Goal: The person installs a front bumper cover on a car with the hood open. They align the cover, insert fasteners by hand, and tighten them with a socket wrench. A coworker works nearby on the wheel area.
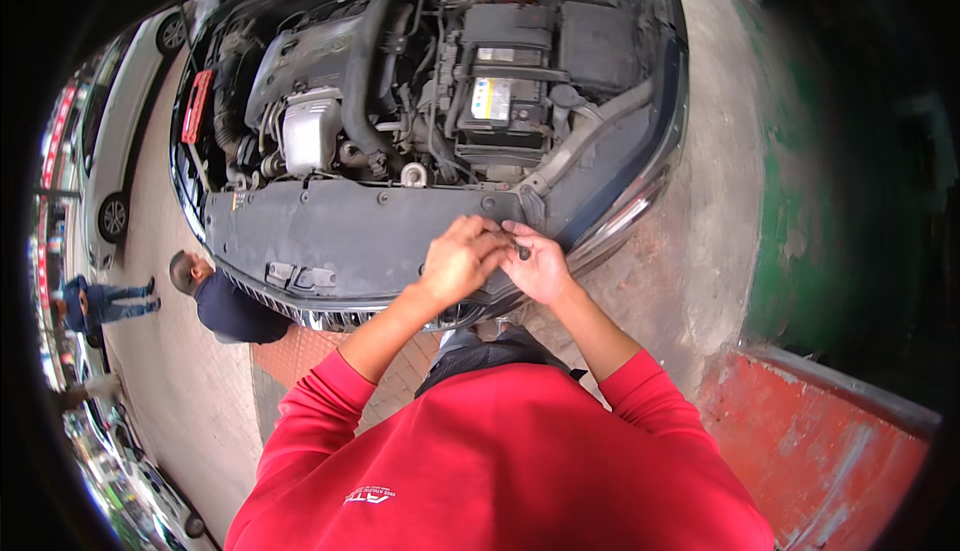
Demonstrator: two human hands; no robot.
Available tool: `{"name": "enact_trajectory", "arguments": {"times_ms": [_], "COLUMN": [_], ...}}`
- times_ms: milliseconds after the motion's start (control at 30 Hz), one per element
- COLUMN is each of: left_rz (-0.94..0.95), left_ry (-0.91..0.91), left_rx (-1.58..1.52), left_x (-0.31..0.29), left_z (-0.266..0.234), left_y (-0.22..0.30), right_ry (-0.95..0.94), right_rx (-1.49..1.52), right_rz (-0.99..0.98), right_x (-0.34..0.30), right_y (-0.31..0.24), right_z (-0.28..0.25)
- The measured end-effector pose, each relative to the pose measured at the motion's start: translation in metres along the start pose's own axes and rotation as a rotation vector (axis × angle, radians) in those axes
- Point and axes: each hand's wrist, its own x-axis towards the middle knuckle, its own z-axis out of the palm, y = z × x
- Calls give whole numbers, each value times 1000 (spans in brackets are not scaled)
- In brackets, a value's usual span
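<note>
We cannot make out the tiny dark part (522,250) well. Our left hand (462,261) and right hand (538,266) meet, fingers pinching it over the car's front panel (330,236).

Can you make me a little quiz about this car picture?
1. True or false: the hood is shut.
2. What do both hands, left hand and right hand, rest on? A) battery B) front panel C) a wheel
3. What colour are the person's sleeves?

Key: 1 false, the engine shows. 2 B. 3 red.
</note>
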Motion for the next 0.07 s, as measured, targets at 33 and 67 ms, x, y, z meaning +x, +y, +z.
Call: {"name": "enact_trajectory", "arguments": {"times_ms": [33,67], "left_rz": [-19,-66], "left_ry": [-38,-61], "left_rx": [8,-3], "left_x": [-7,-12], "left_z": [-2,-4], "left_y": [3,4], "right_ry": [-100,-134], "right_rx": [17,-90], "right_rz": [29,22], "right_x": [5,9], "right_y": [5,13], "right_z": [-2,-5]}}
